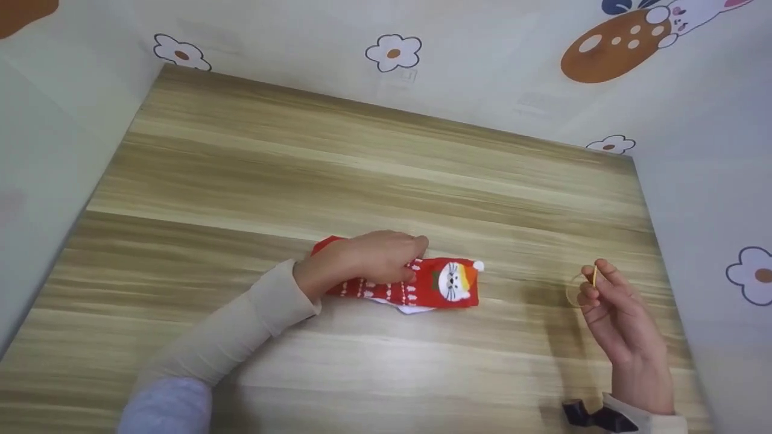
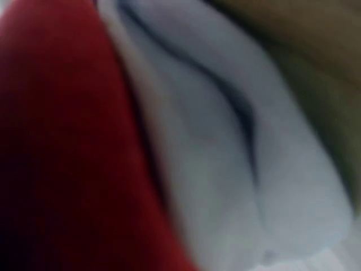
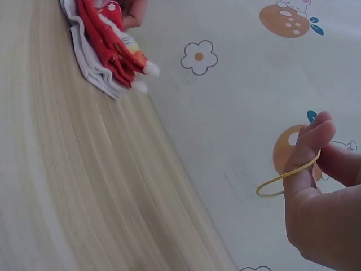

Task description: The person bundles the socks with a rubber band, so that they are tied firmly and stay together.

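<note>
A red knitted sock (image 1: 429, 282) with a cat face, white pattern and white pompom lies folded near the middle of the table, seen in the head view. Under it shows the edge of a white sock (image 1: 415, 310); the right wrist view shows the red and white layers stacked. My left hand (image 1: 383, 256) grips this bundle from above, across its middle. Off to the right, my right hand (image 1: 624, 325) pinches a thin yellow rubber band (image 3: 282, 177) between thumb and fingers, its loop hanging out to the left. The left wrist view is blurred, filled by red and white cloth.
The wood-grain table (image 1: 301, 169) meets a pale wall (image 1: 301, 36) printed with flowers and fruit at the back, with pale panels at both sides. A black piece (image 1: 603, 417) sits at my right wrist.
</note>
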### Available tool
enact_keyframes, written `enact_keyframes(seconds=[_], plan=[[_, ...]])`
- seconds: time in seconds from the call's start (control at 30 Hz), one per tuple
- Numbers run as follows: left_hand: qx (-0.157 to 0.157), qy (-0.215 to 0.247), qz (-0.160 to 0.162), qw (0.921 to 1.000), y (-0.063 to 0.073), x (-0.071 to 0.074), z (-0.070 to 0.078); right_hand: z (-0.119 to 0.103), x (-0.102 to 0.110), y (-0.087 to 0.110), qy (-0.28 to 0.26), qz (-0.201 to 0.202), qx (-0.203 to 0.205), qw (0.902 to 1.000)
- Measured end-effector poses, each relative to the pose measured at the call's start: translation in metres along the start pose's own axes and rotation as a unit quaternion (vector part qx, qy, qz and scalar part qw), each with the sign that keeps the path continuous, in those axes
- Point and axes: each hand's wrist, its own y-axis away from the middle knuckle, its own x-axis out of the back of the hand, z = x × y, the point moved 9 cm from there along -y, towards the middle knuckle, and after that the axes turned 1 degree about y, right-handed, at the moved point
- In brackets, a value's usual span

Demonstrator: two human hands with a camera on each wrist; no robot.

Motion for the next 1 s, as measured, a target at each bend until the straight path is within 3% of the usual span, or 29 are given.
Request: enact_keyframes(seconds=[0.1,0.3,0.43,0.73,0.93,1.0], plan=[[-0.001,0.009,-0.010,0.9999,-0.002,0.000,-0.001,0.005,-0.003,-0.003,-0.018,-0.019,-0.013,0.9996],[-0.005,0.044,-0.021,0.9988,-0.007,0.003,-0.002,0.016,-0.007,-0.007,0.016,-0.029,-0.071,0.9970],[0.001,0.060,-0.026,0.9978,-0.009,0.004,-0.003,0.021,-0.013,-0.007,-0.030,-0.058,-0.099,0.9929],[-0.004,0.047,-0.031,0.9984,-0.009,0.004,-0.001,0.023,-0.016,-0.008,-0.169,-0.071,-0.095,0.9785],[-0.009,0.042,-0.030,0.9986,-0.010,0.003,0.000,0.030,-0.008,-0.010,-0.153,-0.042,-0.129,0.9789],[-0.007,0.041,-0.028,0.9987,-0.010,0.003,-0.001,0.030,-0.009,-0.011,-0.160,-0.051,-0.132,0.9769]])
